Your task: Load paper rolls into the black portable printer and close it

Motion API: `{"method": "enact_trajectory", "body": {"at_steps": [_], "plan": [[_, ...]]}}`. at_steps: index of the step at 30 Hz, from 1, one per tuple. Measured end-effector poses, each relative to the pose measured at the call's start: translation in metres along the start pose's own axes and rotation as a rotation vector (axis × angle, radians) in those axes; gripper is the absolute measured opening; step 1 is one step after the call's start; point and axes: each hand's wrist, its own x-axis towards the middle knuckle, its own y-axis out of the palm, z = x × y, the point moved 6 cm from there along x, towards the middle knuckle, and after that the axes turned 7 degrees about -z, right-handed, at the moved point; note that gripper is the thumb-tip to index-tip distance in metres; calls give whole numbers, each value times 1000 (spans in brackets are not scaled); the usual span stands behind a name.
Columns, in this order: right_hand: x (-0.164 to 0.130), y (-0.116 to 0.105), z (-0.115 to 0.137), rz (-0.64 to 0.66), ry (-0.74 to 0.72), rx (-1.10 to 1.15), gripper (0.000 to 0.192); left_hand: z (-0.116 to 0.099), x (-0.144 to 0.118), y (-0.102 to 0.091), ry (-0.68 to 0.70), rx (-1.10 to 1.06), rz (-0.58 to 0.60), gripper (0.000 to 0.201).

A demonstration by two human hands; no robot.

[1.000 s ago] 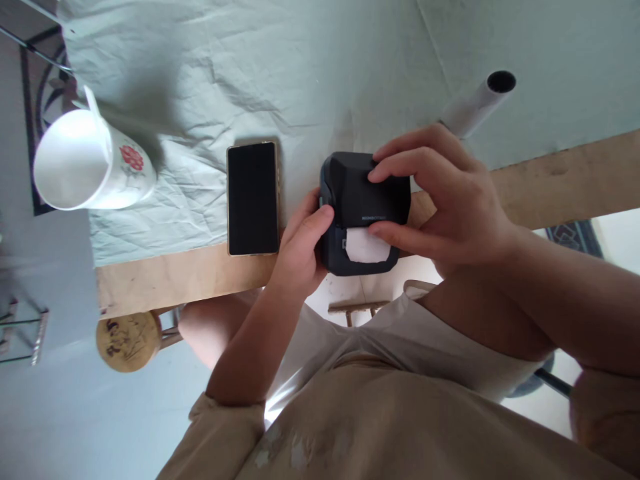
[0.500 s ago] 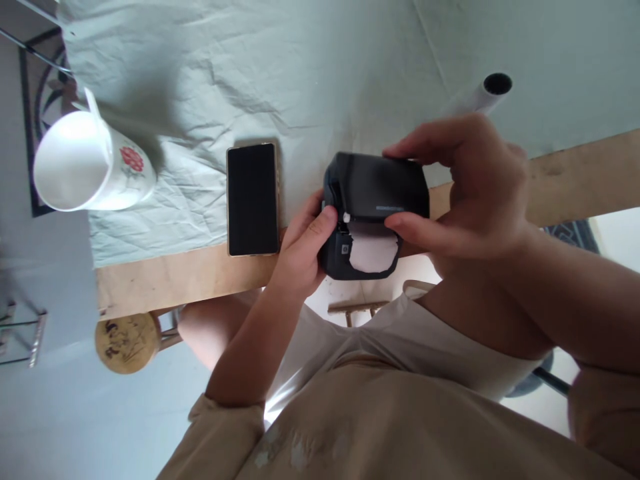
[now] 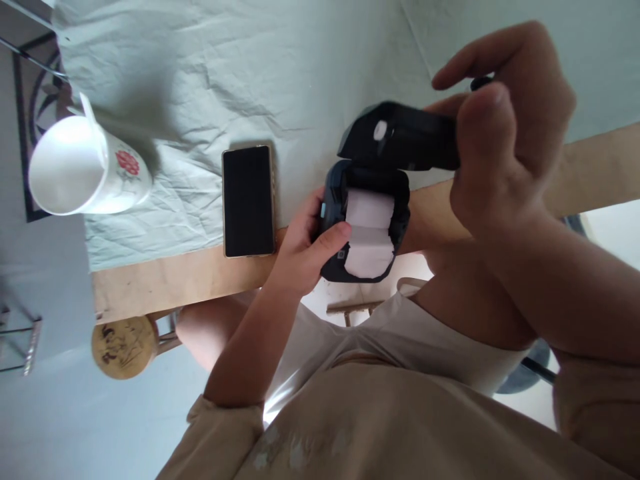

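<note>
A small black label printer (image 3: 332, 207) sits at the table's near edge. My left hand (image 3: 303, 250) grips its left side, thumb resting on the body beside the white paper roll (image 3: 369, 233) that lies exposed inside. My right hand (image 3: 500, 133) holds the printer's black lid (image 3: 400, 137), which is swung up and back above the body. The tail of the paper curls over the printer's front lip.
A black phone (image 3: 249, 200) lies face up just left of the printer. A white mug (image 3: 85, 167) with a red flower lies at the far left on the pale green cloth (image 3: 250, 67). Bare wooden table edge (image 3: 175, 280) runs below; a round stool (image 3: 125, 343) stands beneath.
The lid was down a second ago; my right hand has lifted it up and back, baring the paper roll. My left hand has kept its grip on the printer's side.
</note>
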Motion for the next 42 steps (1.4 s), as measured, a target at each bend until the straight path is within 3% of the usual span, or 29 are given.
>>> {"method": "enact_trajectory", "body": {"at_steps": [3,9,13,16,21,25,31,37,39,42], "plan": [[6,-2,-7,-142,14,-31,61,-1,-1,1,-28,4,-10,42],[9,6,-15,-129,69,100,60,0,-1,1,-67,4,-52,46],[2,14,-12,70,7,173,52,-1,0,-1,-23,-59,-90,41],[-8,21,-9,236,-129,86,45,-2,0,-3,15,-95,-123,33],[-19,24,-1,269,-372,-58,48,-5,-1,-4,40,-101,-157,40],[-23,28,3,346,-367,-63,53,-4,-2,-5,17,-115,-179,51],[-27,29,0,447,-249,-118,56,-5,-1,-4,71,-107,-154,46],[-22,19,8,275,-358,-106,52,0,2,-2,-29,-163,-206,47],[-16,13,12,177,-325,-98,50,0,2,-1,-40,-164,-206,43],[-4,1,11,-1,-158,-78,43,-2,2,0,-31,-128,-163,35]]}}
